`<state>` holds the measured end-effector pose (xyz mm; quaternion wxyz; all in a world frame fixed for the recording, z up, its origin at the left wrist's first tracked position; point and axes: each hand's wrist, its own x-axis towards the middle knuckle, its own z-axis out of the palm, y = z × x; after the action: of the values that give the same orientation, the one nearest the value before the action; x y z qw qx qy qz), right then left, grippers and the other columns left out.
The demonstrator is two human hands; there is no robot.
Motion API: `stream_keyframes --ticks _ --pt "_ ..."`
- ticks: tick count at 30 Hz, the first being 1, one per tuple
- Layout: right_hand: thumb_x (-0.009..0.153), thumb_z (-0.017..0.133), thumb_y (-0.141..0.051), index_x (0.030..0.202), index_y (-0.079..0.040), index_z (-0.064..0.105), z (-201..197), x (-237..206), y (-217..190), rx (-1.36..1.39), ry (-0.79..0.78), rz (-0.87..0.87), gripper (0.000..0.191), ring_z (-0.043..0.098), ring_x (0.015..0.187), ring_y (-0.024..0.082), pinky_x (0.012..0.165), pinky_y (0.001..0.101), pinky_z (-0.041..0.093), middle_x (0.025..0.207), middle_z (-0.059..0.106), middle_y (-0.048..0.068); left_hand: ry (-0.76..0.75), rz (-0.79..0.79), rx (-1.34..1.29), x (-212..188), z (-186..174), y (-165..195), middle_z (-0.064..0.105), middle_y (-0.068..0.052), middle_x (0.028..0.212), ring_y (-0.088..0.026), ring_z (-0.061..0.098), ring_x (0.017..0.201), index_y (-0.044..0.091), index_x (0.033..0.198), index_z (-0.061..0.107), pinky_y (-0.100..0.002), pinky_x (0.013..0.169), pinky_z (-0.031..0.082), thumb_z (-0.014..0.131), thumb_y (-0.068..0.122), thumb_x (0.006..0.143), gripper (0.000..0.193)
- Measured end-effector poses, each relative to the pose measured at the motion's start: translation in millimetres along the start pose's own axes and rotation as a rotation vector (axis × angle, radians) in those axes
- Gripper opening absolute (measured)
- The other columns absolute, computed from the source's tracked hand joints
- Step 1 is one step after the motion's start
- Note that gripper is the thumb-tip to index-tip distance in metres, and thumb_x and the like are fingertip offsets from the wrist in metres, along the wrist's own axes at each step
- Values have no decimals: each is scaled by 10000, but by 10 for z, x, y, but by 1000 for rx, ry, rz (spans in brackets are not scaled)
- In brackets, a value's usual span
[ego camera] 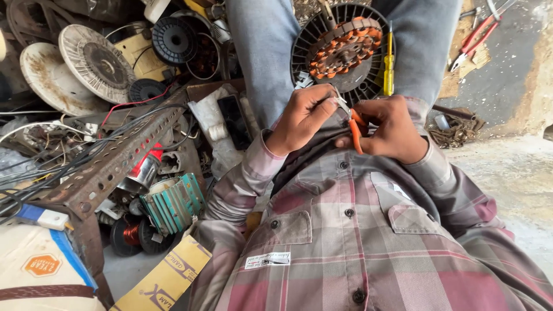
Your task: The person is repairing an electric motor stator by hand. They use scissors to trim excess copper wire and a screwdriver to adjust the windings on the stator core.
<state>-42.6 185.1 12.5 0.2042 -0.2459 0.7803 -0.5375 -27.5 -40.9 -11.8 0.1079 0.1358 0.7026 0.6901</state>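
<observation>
Scrap motor parts (98,63) crowd the floor beside bare concrete (507,80).

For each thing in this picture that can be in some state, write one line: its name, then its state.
left hand: pinching the tool's metal tip
right hand: closed on orange-handled pliers
motor stator: bare, orange windings exposed, between the knees
yellow screwdriver: lying untouched beside the stator
red-handled pliers: lying unused on the floor

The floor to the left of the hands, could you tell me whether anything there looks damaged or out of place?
Yes. Two round white discs are stained and rusty, a perforated angle bar is rusted, and loose wires tangle over it. Motor parts lie heaped without order.
</observation>
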Motion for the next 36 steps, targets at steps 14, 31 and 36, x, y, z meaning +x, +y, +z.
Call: stream_keyframes --ticks 14,31,36 --pt "869 883 -152 1035 20 702 -82 -33 533 -323 242 -63 300 660 694 184 608 321 512 845 667 104 331 157 903 -42 -145 -327 659 -59 993 -219 607 919 37 1043 692 -363 821 456 719 167 997 140" --pt "800 813 -12 1044 -54 732 124 77 898 -394 127 -133 260 653 749 257 682 384 528 828 665 109 432 139 967 -29 -123 -565 685 -2 1109 -207 597 1006 83 1097 760 -409 933 406 677 51 916 201" --pt "881 816 2 998 -19 645 99 32 789 162 333 0 208 648 772 130 720 281 534 879 684 63 441 298 767 -13 -2 -383 699 -64 1014 -237 628 839 57 1035 720 -398 821 434 680 114 945 114"
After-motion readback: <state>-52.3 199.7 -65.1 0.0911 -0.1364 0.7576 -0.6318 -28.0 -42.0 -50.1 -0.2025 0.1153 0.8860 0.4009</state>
